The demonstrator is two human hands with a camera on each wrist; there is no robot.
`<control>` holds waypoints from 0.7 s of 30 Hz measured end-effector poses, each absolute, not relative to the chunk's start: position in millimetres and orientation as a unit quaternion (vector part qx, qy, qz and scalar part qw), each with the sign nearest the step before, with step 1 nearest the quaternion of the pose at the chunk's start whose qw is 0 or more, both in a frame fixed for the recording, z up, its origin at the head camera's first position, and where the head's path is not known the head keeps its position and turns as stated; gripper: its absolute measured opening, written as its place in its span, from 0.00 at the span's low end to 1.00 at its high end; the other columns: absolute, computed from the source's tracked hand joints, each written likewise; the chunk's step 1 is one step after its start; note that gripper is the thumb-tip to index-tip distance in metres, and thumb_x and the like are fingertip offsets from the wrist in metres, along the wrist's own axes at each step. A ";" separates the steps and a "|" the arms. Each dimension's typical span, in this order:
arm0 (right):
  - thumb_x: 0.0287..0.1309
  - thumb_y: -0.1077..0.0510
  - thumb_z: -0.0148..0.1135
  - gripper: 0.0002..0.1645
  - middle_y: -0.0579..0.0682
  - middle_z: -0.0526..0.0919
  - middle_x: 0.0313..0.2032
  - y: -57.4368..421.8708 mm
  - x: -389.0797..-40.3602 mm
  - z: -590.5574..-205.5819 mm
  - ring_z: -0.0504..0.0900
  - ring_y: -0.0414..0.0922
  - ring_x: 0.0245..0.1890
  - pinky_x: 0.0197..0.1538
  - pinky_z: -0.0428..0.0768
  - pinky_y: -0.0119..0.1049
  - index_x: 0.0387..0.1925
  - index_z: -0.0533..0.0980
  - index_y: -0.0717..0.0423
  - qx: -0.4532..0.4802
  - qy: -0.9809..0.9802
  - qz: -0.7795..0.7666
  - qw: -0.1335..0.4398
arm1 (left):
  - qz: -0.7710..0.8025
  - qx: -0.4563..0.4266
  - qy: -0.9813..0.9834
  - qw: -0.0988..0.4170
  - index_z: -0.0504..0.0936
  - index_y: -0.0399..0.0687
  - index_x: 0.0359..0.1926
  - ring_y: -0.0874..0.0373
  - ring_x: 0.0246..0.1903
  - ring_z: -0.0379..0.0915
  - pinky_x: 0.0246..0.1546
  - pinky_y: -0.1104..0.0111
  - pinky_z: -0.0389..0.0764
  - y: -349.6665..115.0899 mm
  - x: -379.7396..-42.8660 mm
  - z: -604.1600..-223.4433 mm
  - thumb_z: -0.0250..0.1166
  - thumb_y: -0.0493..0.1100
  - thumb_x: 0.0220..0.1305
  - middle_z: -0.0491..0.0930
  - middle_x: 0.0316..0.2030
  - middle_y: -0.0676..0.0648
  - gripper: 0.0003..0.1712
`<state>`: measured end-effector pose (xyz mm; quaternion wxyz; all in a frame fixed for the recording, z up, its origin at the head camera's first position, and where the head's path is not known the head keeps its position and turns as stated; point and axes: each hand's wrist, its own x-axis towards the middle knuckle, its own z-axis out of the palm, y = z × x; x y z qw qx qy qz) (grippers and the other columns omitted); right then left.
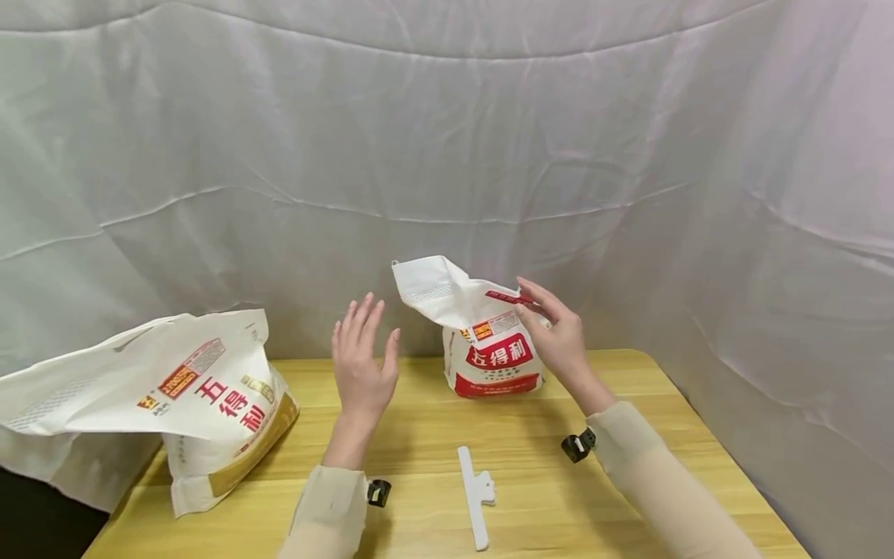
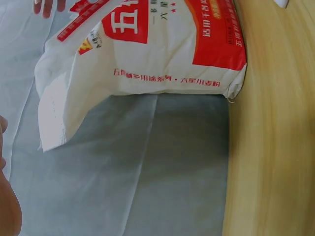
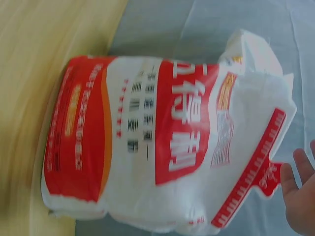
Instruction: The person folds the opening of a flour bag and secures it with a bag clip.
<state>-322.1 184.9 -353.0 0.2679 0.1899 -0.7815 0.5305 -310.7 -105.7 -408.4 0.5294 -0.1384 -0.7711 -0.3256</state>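
Beige sleeves [image 1: 677,489] nearest, both forearms reaching far. Left hand [image 1: 363,369] raised, fingers straight, grip wide, holding nothing. Right hand [image 1: 559,334] at right side of red-printed bag [image 1: 492,349], grip wide, fingers extended; contact unclear. Bag: far side of tabletop [image 1: 419,435], creased white, top flopped left. Left wrist view resolves small red side-panel text; head view doesn't. Only head view has gold-based bag [image 1: 209,411], left. Long straight white clip [image 1: 472,497] near.
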 end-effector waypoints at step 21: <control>0.69 0.62 0.66 0.28 0.48 0.80 0.66 122.8 -325.2 -380.3 0.81 0.50 0.63 0.63 0.80 0.54 0.69 0.77 0.51 0.293 -0.736 0.557 0.248 | -0.408 0.009 -0.669 0.621 0.78 0.42 0.68 0.43 0.74 0.62 0.77 0.50 0.55 -165.5 -275.7 -410.6 0.68 0.40 0.70 0.74 0.70 0.42 0.26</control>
